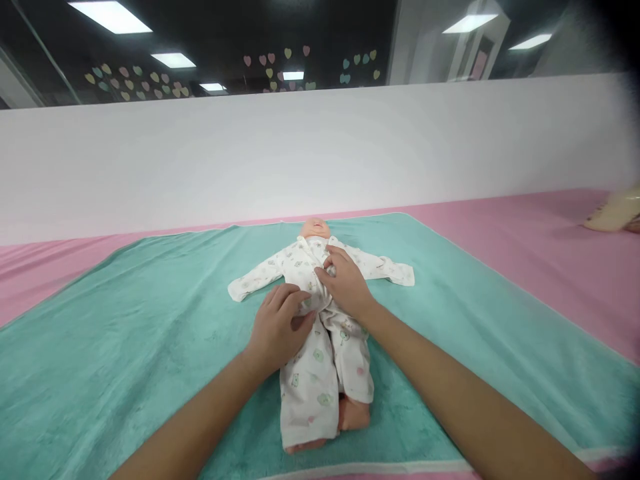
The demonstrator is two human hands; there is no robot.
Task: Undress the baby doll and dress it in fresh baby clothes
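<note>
The right hand's fingertips close on a fold of a white printed sleepsuit, with the right hand above its chest. The left hand's fingers rest half-curled on its middle, a grip unclear. The left hand lies just below. The sleepsuit encloses a baby doll, head and feet showing, at the centre of a teal towel on a pink sheet.

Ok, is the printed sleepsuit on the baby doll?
On: the sleepsuit covers the doll up to its neck, and a bare foot shows below.
</note>
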